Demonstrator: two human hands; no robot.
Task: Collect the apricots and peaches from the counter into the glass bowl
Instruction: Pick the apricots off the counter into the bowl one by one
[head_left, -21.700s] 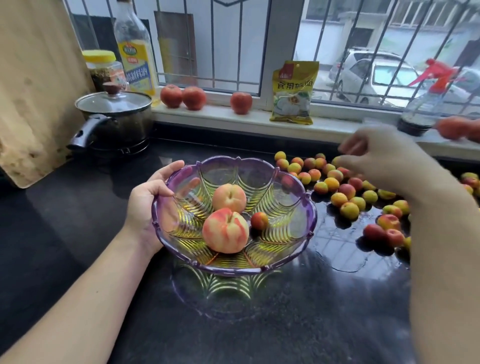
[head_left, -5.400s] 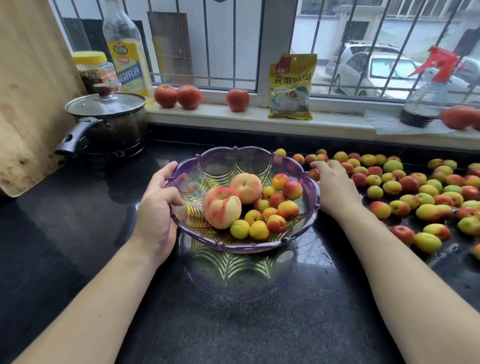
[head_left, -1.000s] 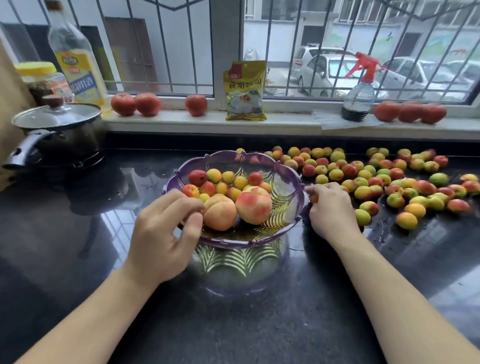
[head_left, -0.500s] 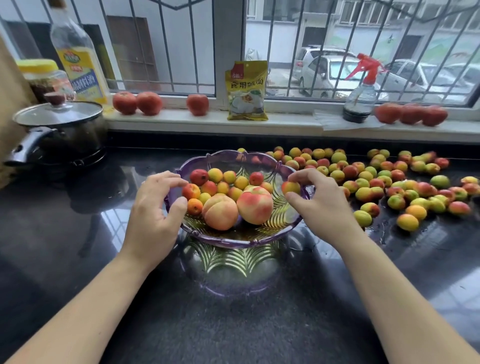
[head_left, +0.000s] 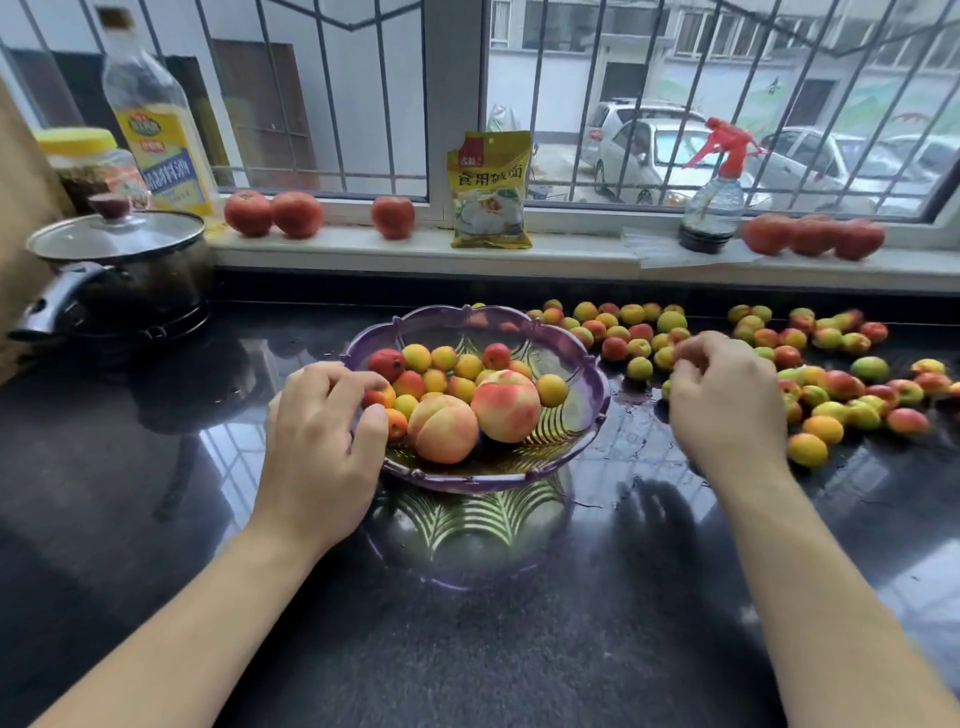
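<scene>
The purple-tinted glass bowl (head_left: 601, 387) stands on the black counter (head_left: 467, 649). Two big peaches (head_left: 506, 405) lie at its front, with several small apricots (head_left: 467, 366) behind them. My left hand (head_left: 317, 441) grips the bowl's left rim, its fingertips reaching over the edge to the fruit. To the right of the bowl, several loose apricots (head_left: 831, 395) are spread over the wet counter. My right hand (head_left: 727, 400) rests on the near edge of that pile, fingers curled around a reddish apricot (head_left: 684, 356).
A lidded pot (head_left: 119, 270) sits at the back left, with an oil bottle (head_left: 156, 130) and a jar (head_left: 88, 161) behind it. The windowsill holds red round fruits (head_left: 272, 213), a yellow packet (head_left: 491, 189) and a spray bottle (head_left: 714, 202).
My right hand held an apricot over the bowl's right rim; that apricot now lies in the bowl and the hand has gone back right to the pile. My left hand stays on the rim.
</scene>
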